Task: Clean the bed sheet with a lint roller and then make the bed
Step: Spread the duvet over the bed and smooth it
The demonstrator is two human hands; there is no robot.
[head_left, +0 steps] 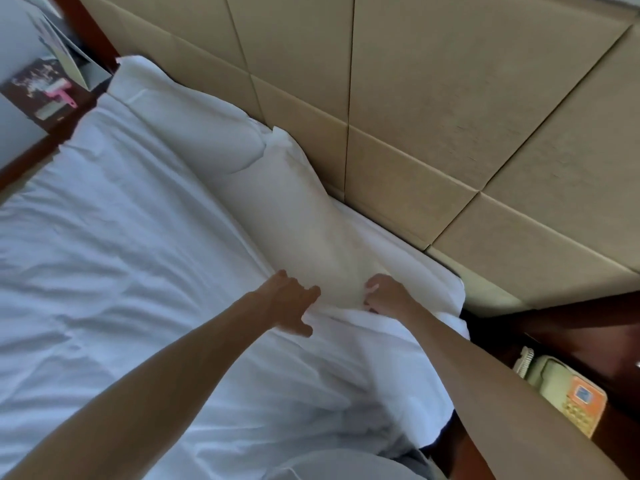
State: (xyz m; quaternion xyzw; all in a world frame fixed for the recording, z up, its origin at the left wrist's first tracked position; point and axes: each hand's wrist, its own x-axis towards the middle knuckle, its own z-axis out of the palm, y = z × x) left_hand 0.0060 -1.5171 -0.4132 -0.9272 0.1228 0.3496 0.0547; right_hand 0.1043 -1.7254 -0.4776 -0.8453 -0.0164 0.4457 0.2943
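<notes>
Two white pillows lie end to end along the headboard: a far pillow (194, 133) and a near pillow (304, 223). My left hand (289, 303) rests with spread fingers on the near pillow's lower left corner. My right hand (384, 294) has its fingers curled into the fabric at the pillow's lower right corner. A white, wrinkled duvet (121, 271) covers the bed below the pillows. The pink lint roller (60, 91) lies on the far nightstand at the upper left.
A padded beige headboard (433, 116) runs behind the pillows. A dark wooden nightstand (571, 348) at the right carries a cream telephone (561, 389) with an orange panel. Papers and a dark card lie on the far nightstand (38, 109).
</notes>
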